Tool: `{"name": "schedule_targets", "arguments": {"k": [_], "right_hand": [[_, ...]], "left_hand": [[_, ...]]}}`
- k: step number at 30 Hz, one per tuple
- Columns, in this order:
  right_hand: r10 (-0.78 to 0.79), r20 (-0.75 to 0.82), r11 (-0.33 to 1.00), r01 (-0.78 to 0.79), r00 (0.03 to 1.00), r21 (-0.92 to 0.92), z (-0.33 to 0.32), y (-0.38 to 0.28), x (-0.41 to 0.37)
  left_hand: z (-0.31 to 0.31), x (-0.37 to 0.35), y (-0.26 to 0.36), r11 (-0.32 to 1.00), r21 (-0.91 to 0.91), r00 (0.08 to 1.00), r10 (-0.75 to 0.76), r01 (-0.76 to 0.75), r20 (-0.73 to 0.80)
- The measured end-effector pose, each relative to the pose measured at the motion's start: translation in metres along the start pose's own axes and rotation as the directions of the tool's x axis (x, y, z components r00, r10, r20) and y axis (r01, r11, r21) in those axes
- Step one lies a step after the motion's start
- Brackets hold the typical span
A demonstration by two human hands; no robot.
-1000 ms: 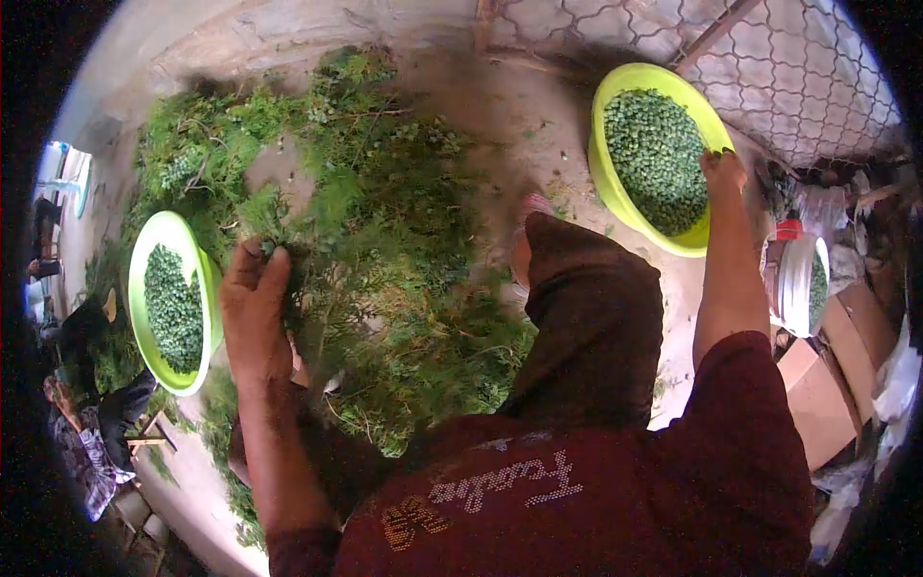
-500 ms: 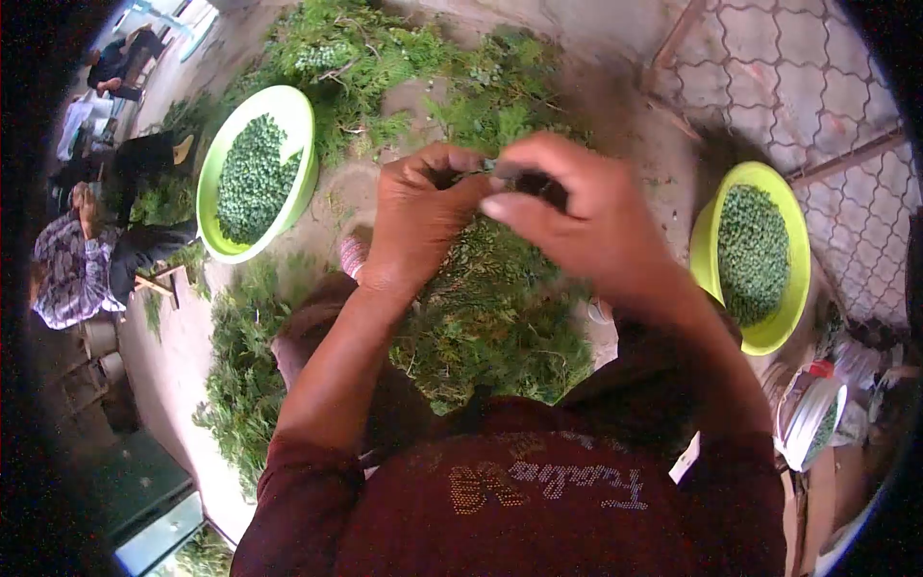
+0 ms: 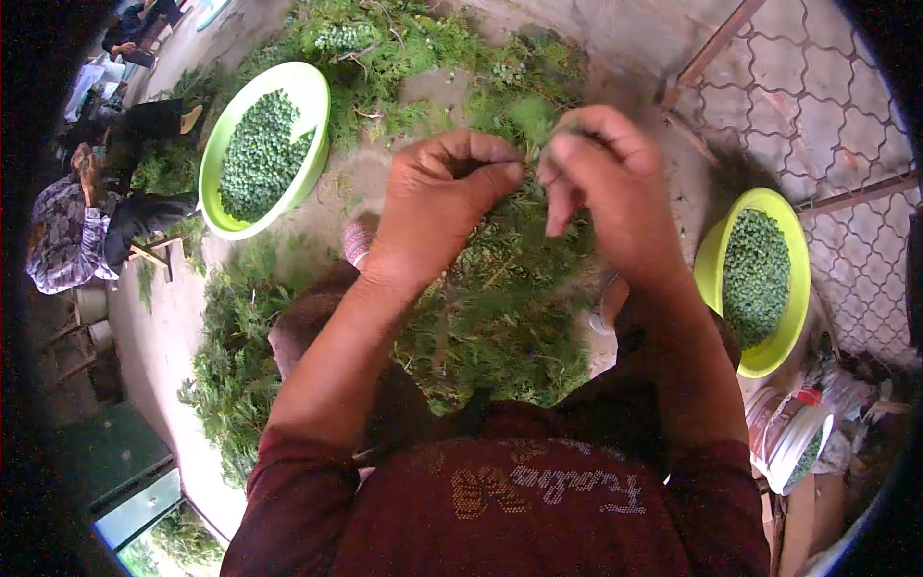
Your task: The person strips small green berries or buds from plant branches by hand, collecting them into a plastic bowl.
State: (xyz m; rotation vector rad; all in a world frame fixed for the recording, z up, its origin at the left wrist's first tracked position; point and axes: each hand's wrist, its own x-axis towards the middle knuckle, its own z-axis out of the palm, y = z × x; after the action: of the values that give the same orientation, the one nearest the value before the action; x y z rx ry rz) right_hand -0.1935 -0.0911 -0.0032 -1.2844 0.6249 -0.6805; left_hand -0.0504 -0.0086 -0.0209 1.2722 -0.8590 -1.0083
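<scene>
My left hand (image 3: 447, 202) is raised above the pile of cut greenery (image 3: 490, 317), its thumb and forefinger pinched together on a blurred green sprig (image 3: 532, 125). Just to the right, my right hand (image 3: 615, 183) has its fingers curled in, smeared by motion; what they hold, if anything, is hidden. The sprig shows between the two hands, its lower end too blurred to make out. A yellow-green basin (image 3: 320, 144) of round green berries (image 3: 261, 159) stands to the left. To the right is a second yellow-green basin (image 3: 800, 279) with similar berries (image 3: 755, 279).
More cut branches (image 3: 385, 48) lie ahead and to the left (image 3: 231, 365). A metal frame (image 3: 711, 48) borders patterned paving at the right. A white bucket (image 3: 793, 442) lies tipped at lower right. Another person (image 3: 72, 226) sits at the far left beside a small wooden stool (image 3: 154, 252).
My right hand has moved away from my left fingertips, opening a small gap, and its fingers have curled. A green sprig now shows between the hands. The whole view has shifted slightly.
</scene>
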Motion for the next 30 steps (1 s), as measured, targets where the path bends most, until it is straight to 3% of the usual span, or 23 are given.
{"name": "schedule_targets", "arguments": {"k": [1, 3, 5, 8, 9, 12, 15, 20, 27, 30], "right_hand": [[0.002, 0.004, 1.0, -0.002, 1.0, -0.006, -0.005, -0.002, 0.001], [-0.061, -0.015, 0.889, 0.061, 0.998, 0.454, -0.017, -0.006, 0.005], [-0.012, -0.048, 0.879, 0.034, 0.999, 0.475, -0.018, -0.008, 0.003], [0.106, -0.124, 0.975, -0.079, 0.987, 0.208, -0.012, -0.007, -0.001], [0.109, -0.122, 0.974, -0.082, 0.986, 0.209, -0.009, -0.007, 0.0], [0.166, 0.009, 0.98, -0.165, 0.986, 0.112, -0.001, -0.002, -0.002], [0.204, 0.014, 0.969, -0.204, 0.979, 0.14, 0.008, -0.006, -0.005], [0.2, 0.097, 0.965, -0.214, 0.975, 0.154, 0.008, -0.003, -0.001], [0.139, 0.214, 0.99, -0.138, 0.967, -0.019, 0.0, -0.001, -0.002], [0.145, 0.139, 0.989, -0.142, 0.98, -0.038, 0.005, -0.005, -0.006]], "left_hand": [[-0.003, 0.001, -0.001, 0.999, -0.038, 1.0, -0.011, 0.011, -0.001], [-0.005, 0.0, 0.001, 0.997, -0.074, 1.0, -0.019, 0.018, -0.011], [-0.003, -0.002, 0.008, 0.977, -0.192, 0.996, -0.087, 0.088, 0.013], [-0.002, -0.005, 0.009, 0.972, -0.199, 0.992, -0.13, 0.128, 0.003], [-0.002, -0.003, 0.01, 0.971, -0.199, 0.991, -0.132, 0.13, 0.001], [-0.005, -0.005, 0.009, 0.957, -0.23, 0.983, -0.183, 0.177, -0.009], [-0.006, -0.007, 0.011, 0.982, -0.131, 0.991, -0.134, 0.133, 0.0], [-0.009, -0.009, 0.021, 0.994, 0.053, 0.984, -0.107, 0.101, 0.143], [-0.019, -0.009, 0.021, 0.987, 0.055, 0.975, -0.16, 0.154, 0.152], [-0.023, -0.008, 0.026, 0.985, 0.064, 0.958, -0.171, 0.16, 0.229]]}}
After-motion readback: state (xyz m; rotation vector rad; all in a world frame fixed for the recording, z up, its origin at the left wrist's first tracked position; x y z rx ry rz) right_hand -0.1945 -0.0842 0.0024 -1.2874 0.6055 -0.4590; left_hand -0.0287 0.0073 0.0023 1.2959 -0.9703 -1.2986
